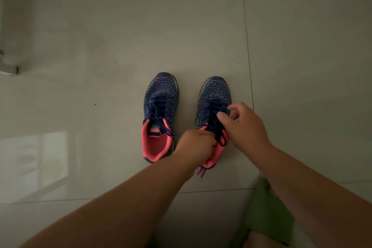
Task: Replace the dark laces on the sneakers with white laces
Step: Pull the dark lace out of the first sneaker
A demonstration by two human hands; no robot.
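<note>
Underfoot, the pale tiled floor [100, 46] takes up nearly everything, glossy, crossed by thin grout lines and carrying a dim window reflection at the lower left. Two bare forearms reach down across it from the bottom edge, and a piece of green cloth [265, 213] shows blurred beneath the right arm.

Side by side on the tiles, toes pointing away from the person, stand the two sneakers, apart from each other with a strip of floor between. The left sneaker [161, 115] is dark blue knit with pale dashes and a coral-pink lining; nobody touches it, and its dark lace [159, 111] is threaded through the eyelets with loose ends lying toward the collar. The right sneaker [214, 104] matches it, though its heel half is mostly covered by the hands.

The left hand [194, 145] is curled tight at that shoe's collar, gripping the pink rim near the tongue. The right hand [244, 127] hovers over the shoe's outer side, thumb and forefinger pinched on a strand of the right shoe's dark lace [220, 137], whose loop hangs between the two hands; the other fingers are bent loosely. A pink heel tab [202, 172] pokes out below the left wrist.
</note>
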